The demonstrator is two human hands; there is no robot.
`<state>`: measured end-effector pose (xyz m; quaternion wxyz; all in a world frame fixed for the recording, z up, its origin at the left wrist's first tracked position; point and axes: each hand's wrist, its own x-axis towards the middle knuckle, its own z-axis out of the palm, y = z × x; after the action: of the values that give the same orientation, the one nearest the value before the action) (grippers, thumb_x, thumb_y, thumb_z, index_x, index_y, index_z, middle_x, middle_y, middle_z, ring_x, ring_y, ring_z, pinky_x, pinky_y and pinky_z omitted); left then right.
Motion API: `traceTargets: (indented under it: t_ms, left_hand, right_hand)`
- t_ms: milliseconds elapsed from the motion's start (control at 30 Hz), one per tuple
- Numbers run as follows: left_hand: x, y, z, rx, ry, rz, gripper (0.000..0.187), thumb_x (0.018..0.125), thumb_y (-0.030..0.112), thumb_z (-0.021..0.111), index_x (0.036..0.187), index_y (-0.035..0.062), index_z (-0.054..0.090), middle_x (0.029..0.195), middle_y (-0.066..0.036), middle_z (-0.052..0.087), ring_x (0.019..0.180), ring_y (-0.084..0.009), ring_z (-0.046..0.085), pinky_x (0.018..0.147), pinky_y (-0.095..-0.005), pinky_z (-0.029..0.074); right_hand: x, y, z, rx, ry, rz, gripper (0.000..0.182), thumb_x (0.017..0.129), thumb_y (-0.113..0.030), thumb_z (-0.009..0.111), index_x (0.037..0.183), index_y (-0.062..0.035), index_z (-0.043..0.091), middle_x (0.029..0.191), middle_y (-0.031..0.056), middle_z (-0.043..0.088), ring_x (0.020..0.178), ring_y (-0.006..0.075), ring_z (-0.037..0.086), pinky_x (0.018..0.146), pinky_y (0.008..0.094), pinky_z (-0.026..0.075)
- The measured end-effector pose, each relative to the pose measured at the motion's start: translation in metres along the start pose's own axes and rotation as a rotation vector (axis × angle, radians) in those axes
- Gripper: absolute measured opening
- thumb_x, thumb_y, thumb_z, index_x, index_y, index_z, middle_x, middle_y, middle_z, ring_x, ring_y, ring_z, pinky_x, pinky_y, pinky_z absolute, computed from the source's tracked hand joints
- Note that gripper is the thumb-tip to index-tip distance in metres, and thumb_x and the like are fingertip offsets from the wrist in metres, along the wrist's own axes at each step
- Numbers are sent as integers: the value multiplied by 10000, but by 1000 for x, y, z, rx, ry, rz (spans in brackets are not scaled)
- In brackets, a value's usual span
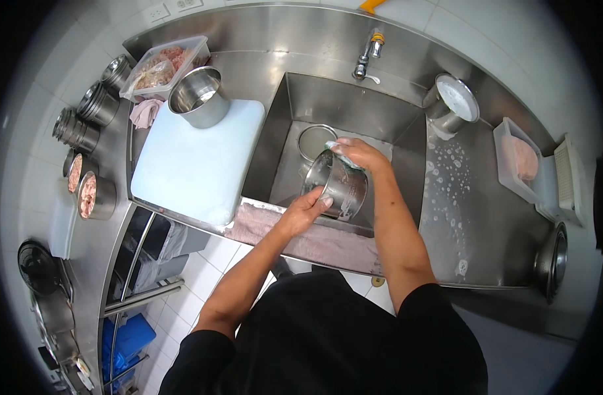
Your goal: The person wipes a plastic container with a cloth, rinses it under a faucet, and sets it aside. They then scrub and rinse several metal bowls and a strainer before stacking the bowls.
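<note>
A soapy stainless steel pot is tilted on its side over the sink basin. My left hand grips the pot's near rim, with the thumb laid along the metal. At the far side, my right hand is closed around a whitish-green sponge and presses it against the pot. Most of the sponge is hidden under the fingers. Behind the pot, a round metal container sits on the basin floor.
A faucet stands behind the basin. On the left, a metal pot rests on a pale blue cutting board. To the right are suds, a foamy pot and a plastic tub. A pinkish towel covers the front edge.
</note>
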<state>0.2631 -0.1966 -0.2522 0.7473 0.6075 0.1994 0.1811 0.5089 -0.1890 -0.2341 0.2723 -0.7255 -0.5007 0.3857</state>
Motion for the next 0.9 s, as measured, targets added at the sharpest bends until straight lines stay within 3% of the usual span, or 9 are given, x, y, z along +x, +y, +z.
traceTargets:
  t_ms: [200, 267, 367, 467, 567, 633, 667, 767, 900]
  left_hand:
    - [8, 17, -2, 128, -15, -154, 391, 956, 80, 535, 1341, 39, 486, 1232, -47, 586, 1123, -121, 532, 1010, -269, 383]
    - [13, 38, 6, 355, 18, -90, 432, 931, 34, 540, 1356, 33, 466, 1237, -53, 586, 1105, -117, 543, 998, -260, 391]
    - [2, 7, 0, -26, 28, -99, 361, 969, 162, 549, 1294, 9, 516, 1134, -49, 640, 999, -98, 564, 908, -252, 433]
    - [-4, 10, 2, -75, 42, -126, 344, 996, 220, 534, 1266, 8, 552, 1140, -35, 644, 1005, -94, 563, 928, -244, 417]
    - [-1, 9, -1, -169, 16, -188, 337, 1008, 253, 528, 1245, 21, 582, 1115, -20, 650, 1018, -87, 554, 942, -236, 403]
    - [-2, 9, -2, -159, 37, -193, 339, 1005, 256, 528, 1240, 18, 587, 1098, -24, 656, 1017, -90, 554, 936, -243, 406]
    - [-1, 9, -3, -155, 49, -192, 341, 1003, 257, 528, 1237, 17, 590, 1089, -26, 658, 1016, -92, 554, 933, -246, 408]
    - [0, 4, -8, 18, 149, -207, 335, 994, 256, 526, 1210, 10, 599, 1068, -28, 657, 995, -104, 555, 922, -257, 411]
    - [3, -21, -11, 94, 156, -89, 325, 976, 236, 504, 1197, 20, 603, 1028, -33, 652, 956, -109, 546, 895, -259, 416]
  right_hand:
    - [-95, -43, 45, 42, 468, -135, 344, 893, -273, 600, 1149, -45, 622, 1265, 188, 599, 1136, 379, 581, 970, 434, 451]
    - [-118, -33, 79, -83, 734, -478, 270, 856, -171, 630, 1101, -58, 621, 1267, 177, 597, 1115, 405, 583, 955, 462, 458]
    - [-144, -44, 95, -420, 798, -530, 258, 833, -127, 650, 1083, -70, 621, 1247, 181, 605, 1069, 417, 596, 917, 488, 470]
    - [-117, -34, 81, -292, 832, -464, 205, 841, -140, 643, 1040, -92, 651, 1249, 158, 611, 1082, 389, 594, 915, 476, 469]
    - [-64, -47, 25, -57, 309, 210, 170, 840, -141, 639, 1002, -127, 690, 1263, 118, 614, 1119, 353, 585, 939, 449, 457]
    - [-52, -48, 21, -37, 254, 224, 171, 839, -149, 643, 997, -151, 707, 1260, 98, 619, 1133, 336, 579, 953, 438, 448]
    - [-48, -48, 21, -30, 227, 229, 172, 838, -152, 645, 995, -163, 716, 1258, 88, 621, 1140, 328, 577, 960, 432, 444]
    - [-90, -30, 68, -156, 659, -386, 188, 833, -159, 656, 1010, -166, 720, 1281, 81, 611, 1147, 333, 575, 959, 429, 448]
    - [-117, -33, 85, -335, 664, -367, 209, 836, -140, 642, 1026, -175, 720, 1329, 65, 584, 1191, 336, 553, 983, 441, 435]
